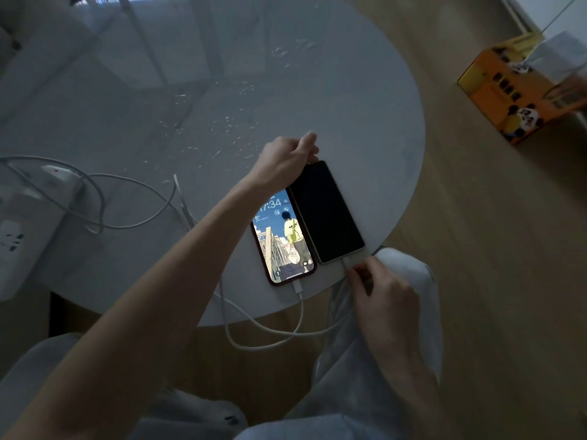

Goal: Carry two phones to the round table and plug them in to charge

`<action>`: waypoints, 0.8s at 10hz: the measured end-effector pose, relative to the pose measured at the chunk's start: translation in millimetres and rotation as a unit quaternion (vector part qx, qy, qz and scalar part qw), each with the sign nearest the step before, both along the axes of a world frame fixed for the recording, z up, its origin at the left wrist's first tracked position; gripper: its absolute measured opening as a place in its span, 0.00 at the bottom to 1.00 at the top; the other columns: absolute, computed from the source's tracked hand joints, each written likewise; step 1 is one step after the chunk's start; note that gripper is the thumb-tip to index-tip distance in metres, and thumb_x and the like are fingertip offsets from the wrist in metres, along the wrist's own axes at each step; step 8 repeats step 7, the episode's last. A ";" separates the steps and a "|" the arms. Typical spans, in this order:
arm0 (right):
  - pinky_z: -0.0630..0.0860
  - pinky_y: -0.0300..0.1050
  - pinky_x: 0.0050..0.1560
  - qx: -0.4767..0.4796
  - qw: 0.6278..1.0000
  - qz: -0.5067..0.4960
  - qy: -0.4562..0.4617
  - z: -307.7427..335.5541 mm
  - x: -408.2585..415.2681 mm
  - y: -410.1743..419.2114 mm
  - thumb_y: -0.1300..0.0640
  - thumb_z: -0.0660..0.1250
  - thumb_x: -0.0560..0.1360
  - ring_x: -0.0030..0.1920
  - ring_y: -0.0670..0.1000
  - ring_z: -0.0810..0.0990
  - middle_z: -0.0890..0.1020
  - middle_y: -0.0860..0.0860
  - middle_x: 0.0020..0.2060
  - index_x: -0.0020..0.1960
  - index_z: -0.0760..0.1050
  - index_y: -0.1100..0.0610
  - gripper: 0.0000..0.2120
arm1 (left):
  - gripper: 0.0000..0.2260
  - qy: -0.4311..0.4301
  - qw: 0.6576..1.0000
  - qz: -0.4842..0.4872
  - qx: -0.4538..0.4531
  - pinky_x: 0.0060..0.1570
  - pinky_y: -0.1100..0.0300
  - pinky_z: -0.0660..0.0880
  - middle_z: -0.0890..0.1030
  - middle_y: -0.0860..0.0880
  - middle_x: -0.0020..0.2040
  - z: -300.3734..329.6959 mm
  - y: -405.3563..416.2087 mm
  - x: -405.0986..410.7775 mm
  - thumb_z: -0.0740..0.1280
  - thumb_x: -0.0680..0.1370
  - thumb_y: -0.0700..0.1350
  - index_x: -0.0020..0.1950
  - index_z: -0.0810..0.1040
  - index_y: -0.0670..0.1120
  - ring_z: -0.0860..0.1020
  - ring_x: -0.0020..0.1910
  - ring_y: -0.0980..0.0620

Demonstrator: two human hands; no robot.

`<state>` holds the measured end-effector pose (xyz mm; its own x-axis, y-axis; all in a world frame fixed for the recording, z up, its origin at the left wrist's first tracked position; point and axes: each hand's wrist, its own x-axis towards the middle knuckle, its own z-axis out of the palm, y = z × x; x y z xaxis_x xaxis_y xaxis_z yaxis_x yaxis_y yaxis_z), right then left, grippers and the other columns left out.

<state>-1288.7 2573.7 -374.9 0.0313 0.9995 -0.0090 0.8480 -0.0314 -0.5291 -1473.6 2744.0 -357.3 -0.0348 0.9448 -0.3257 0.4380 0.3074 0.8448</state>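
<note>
Lying side by side near the table's (365, 100) near-right edge, touching along their long sides, two phones are seen: the lit phone (283, 238) on the left and the dark phone (327, 211) on the right. Both long axes run away from the person, leaning slightly left, with the ports at the near ends. A white cable (300, 308) is already seated in the lit phone, whose lock screen is on. The left hand (287, 161) is curled at the far end of the dark phone, and that top corner appears to be steadied by its fingertips. The right hand (381, 289) is closed in a pinch on the second plug (347, 262), which sits at the dark phone's near end; whether it is fully home cannot be told, since the screen is black. Any push needed would be directed along the phone's long axis, toward the bracing left hand.
</note>
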 end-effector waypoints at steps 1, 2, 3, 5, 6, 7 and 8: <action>0.60 0.25 0.30 -0.003 1.000 0.012 -0.012 1.8 1.3 3.8 0.56 0.68 0.75 0.30 0.42 0.72 0.78 0.45 0.32 0.40 0.76 0.55 0.06 | 0.21 -0.013 1.000 0.004 -0.011 0.62 0.56 0.74 0.86 0.48 0.54 -0.2 -1.9 0.0 0.57 0.81 0.57 0.58 0.83 0.45 0.82 0.55 0.53; 0.59 0.26 0.30 -0.010 1.000 0.021 -0.020 1.0 1.6 4.7 0.56 0.68 0.76 0.30 0.42 0.72 0.78 0.45 0.33 0.41 0.76 0.55 0.06 | 0.21 -0.006 1.000 0.012 -0.009 0.61 0.57 0.75 0.86 0.50 0.54 1.1 -3.8 0.8 0.58 0.81 0.57 0.58 0.83 0.46 0.82 0.55 0.54; 0.59 0.25 0.31 -0.001 1.000 0.020 -0.022 0.3 1.9 4.6 0.56 0.69 0.75 0.31 0.43 0.73 0.81 0.47 0.33 0.41 0.76 0.55 0.06 | 0.21 0.024 1.000 0.003 0.008 0.62 0.57 0.74 0.85 0.48 0.56 3.8 -6.5 3.7 0.58 0.81 0.57 0.59 0.83 0.46 0.81 0.56 0.51; 0.60 0.25 0.29 -0.014 0.998 0.033 -0.043 2.4 5.7 12.1 0.51 0.69 0.75 0.31 0.42 0.74 0.82 0.46 0.34 0.41 0.78 0.53 0.07 | 0.17 0.021 0.999 -0.030 0.026 0.64 0.55 0.73 0.83 0.48 0.60 6.0 -12.9 0.8 0.61 0.81 0.52 0.64 0.80 0.46 0.79 0.59 0.51; 0.62 0.25 0.31 -0.013 0.998 0.043 -0.042 5.5 7.4 14.7 0.48 0.68 0.75 0.32 0.42 0.76 0.80 0.44 0.33 0.39 0.76 0.51 0.09 | 0.16 -0.024 0.999 -0.016 0.030 0.64 0.60 0.71 0.82 0.49 0.62 2.6 -17.6 -1.4 0.63 0.80 0.50 0.66 0.78 0.46 0.78 0.60 0.55; 0.67 0.24 0.32 0.012 0.998 0.049 -0.034 14.7 14.0 16.1 0.47 0.70 0.73 0.30 0.36 0.72 0.74 0.40 0.31 0.36 0.71 0.47 0.11 | 0.16 -0.039 0.998 0.006 0.050 0.57 0.67 0.70 0.81 0.50 0.63 6.8 -21.0 -13.4 0.63 0.81 0.50 0.66 0.77 0.46 0.77 0.59 0.57; 0.67 0.24 0.32 0.012 0.998 0.049 -0.034 14.7 14.0 16.1 0.47 0.70 0.73 0.30 0.36 0.72 0.74 0.40 0.31 0.36 0.71 0.47 0.11 | 0.16 -0.039 0.998 0.006 0.050 0.57 0.67 0.70 0.81 0.50 0.63 6.8 -21.0 -13.4 0.63 0.81 0.50 0.66 0.77 0.46 0.77 0.59 0.57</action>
